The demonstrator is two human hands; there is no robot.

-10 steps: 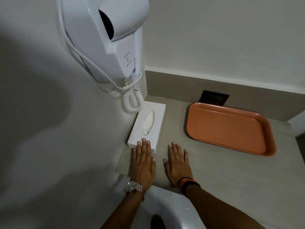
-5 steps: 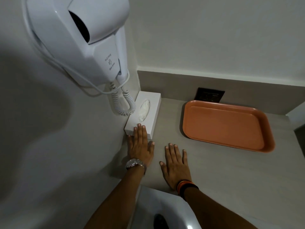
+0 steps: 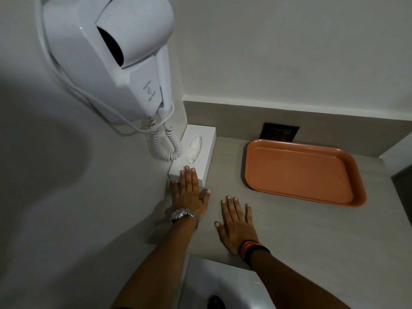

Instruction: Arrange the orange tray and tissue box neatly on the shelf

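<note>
Left hand [image 3: 189, 195] flat, open, fingertips on near end of tissue box [image 3: 196, 153], tucked in corner at 11 o'clock. Right hand [image 3: 237, 224] flat, open on shelf [image 3: 289, 230]. Orange tray [image 3: 301, 170] at 2 o'clock. Push box gently, straight, mind curly cord [image 3: 166, 146].

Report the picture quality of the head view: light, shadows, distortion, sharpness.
Head view: dim, even indoor light; a broad soft shadow darkens the left wall, and wide-angle distortion balloons the hair dryer at the top. The tissue box, orange tray, left hand and right hand read sharp, with no glare on them; a faint sheen shows on the sink at the bottom edge.
</note>
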